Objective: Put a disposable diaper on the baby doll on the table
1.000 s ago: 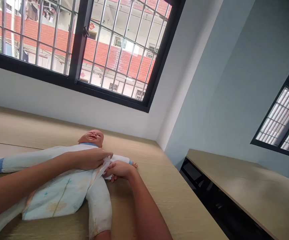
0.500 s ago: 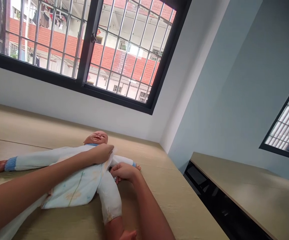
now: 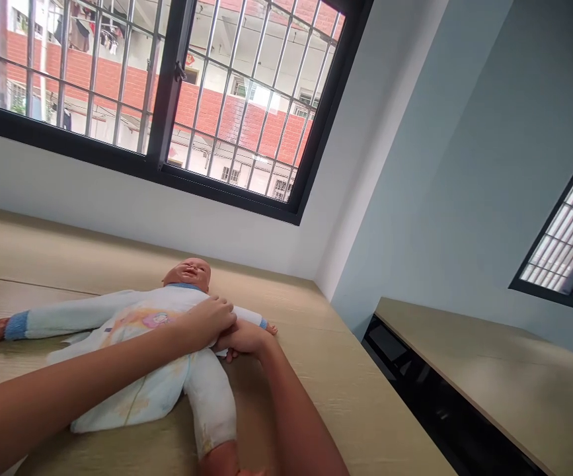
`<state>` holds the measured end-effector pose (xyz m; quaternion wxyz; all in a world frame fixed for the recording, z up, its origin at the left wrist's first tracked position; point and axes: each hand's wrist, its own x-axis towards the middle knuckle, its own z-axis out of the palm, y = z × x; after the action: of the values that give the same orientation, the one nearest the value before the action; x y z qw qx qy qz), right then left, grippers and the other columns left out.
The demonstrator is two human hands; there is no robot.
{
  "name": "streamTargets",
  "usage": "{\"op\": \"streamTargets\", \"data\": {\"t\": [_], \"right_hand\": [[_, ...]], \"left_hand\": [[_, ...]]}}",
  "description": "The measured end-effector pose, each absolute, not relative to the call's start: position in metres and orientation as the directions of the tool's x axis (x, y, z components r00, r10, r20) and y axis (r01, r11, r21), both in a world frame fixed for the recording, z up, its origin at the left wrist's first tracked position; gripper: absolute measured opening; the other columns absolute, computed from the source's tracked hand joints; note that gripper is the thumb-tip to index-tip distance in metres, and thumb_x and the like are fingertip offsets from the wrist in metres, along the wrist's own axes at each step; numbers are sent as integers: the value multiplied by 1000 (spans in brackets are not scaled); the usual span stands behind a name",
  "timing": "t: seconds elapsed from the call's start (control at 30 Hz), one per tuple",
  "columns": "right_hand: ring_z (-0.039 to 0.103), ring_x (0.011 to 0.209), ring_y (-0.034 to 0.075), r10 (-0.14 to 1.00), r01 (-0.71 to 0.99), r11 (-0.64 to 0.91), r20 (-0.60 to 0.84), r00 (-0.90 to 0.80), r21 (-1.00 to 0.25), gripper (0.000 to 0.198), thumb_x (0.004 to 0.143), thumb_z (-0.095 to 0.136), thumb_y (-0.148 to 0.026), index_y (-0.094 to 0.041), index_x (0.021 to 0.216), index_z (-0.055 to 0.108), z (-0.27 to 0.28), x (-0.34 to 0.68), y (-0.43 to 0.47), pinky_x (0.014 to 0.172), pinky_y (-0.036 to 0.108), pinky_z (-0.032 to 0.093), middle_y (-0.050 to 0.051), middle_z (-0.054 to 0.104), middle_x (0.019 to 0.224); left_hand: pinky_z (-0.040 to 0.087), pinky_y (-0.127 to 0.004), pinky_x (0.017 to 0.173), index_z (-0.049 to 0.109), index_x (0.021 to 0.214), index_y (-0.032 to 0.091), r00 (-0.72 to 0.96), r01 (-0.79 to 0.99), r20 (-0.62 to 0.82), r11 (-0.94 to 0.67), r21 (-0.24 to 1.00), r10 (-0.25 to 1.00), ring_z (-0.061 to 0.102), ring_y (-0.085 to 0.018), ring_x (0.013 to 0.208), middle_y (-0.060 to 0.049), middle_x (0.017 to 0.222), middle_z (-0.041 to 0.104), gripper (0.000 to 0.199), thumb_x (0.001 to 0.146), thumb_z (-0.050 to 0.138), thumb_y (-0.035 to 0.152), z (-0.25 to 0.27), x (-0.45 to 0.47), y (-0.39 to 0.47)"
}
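Observation:
A baby doll (image 3: 187,272) lies on its back on the wooden table, arms spread wide. It wears a white printed shirt (image 3: 152,317) with blue cuffs and neckline, and white trousers (image 3: 211,393) on the leg in view. Across the doll's body reaches my left hand (image 3: 211,322), its fingers curled at the shirt's side edge. Just below and touching it, my right hand (image 3: 243,338) is closed at the same edge, with a bit of white cloth under its fingers. The exact grip of both hands is partly hidden. My left forearm covers part of the shirt.
The table (image 3: 316,370) runs back to the wall below a barred window (image 3: 160,86). A second wooden table (image 3: 489,357) with a dark open front stands at the right, apart from the first. Another barred window (image 3: 564,231) is on the right wall.
My left hand has come down and right to meet my right hand. The shirt's front, raised by the left hand before, now lies flatter, with its chest print showing. The view has shifted slightly.

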<state>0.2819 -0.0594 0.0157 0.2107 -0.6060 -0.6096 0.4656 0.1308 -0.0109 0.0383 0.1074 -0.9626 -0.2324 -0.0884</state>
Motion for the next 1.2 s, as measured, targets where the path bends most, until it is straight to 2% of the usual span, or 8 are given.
{"op": "streamTargets", "data": {"t": [0.1,0.33,0.43,0.53,0.7,0.87,0.97,1.2], "right_hand": [[58,50,10,934,547,-164,-308,-183,-821,26,79,67,-4,-18,59,58,17,282,-61,50,18,42,-4,59,54],[57,47,7,909,493,-192,-343,-237,-848,25,82,72,-11,-18,61,61,18,287,-60,49,16,39,-7,57,50],[58,48,8,911,487,-179,-331,-245,-855,24,83,72,-12,-18,62,62,16,288,-59,49,16,39,-7,57,50],[60,50,8,912,478,-171,-322,-253,-862,23,84,75,-14,-18,64,64,15,289,-58,50,16,39,-7,59,52],[59,49,7,903,474,-185,-340,-264,-861,23,85,76,-13,-18,65,65,14,289,-57,51,16,39,-6,60,52],[60,50,7,900,463,-174,-331,-282,-869,22,85,76,-13,-17,67,66,13,291,-57,52,16,39,-6,61,53],[60,50,7,899,458,-181,-335,-282,-870,20,85,76,-13,-17,68,66,13,292,-56,52,16,38,-7,61,53],[62,52,6,901,474,-172,-332,-278,-864,15,84,77,-16,-16,72,69,11,292,-54,54,17,40,-7,62,56]], "left_hand": [[48,-34,78,76,87,14,857,505,181,-858,-99,483,62,-23,77,-10,86,74,15,84,62,10,37,127,-5],[43,-29,72,74,78,17,811,551,217,-834,30,544,54,-17,67,-4,76,74,25,92,54,19,44,92,-8],[46,-36,93,79,82,20,838,497,194,-861,111,509,64,-20,80,-3,87,79,23,91,59,25,46,80,-23],[32,-54,119,83,95,25,830,521,144,-841,145,539,68,-28,107,-4,115,80,23,90,61,25,46,74,-33],[15,-69,126,84,109,30,804,573,84,-805,153,588,66,-33,123,-3,132,76,33,82,68,20,45,69,-36],[19,-69,124,83,104,29,817,562,59,-815,140,574,66,-33,121,-2,129,76,31,81,68,17,46,69,-37],[19,-68,124,81,112,31,840,530,46,-837,137,540,64,-33,124,-2,131,75,38,82,66,14,51,71,-39],[34,-47,111,81,109,34,914,404,16,-914,34,405,64,-28,118,1,117,79,45,87,53,7,65,69,-45]]}}
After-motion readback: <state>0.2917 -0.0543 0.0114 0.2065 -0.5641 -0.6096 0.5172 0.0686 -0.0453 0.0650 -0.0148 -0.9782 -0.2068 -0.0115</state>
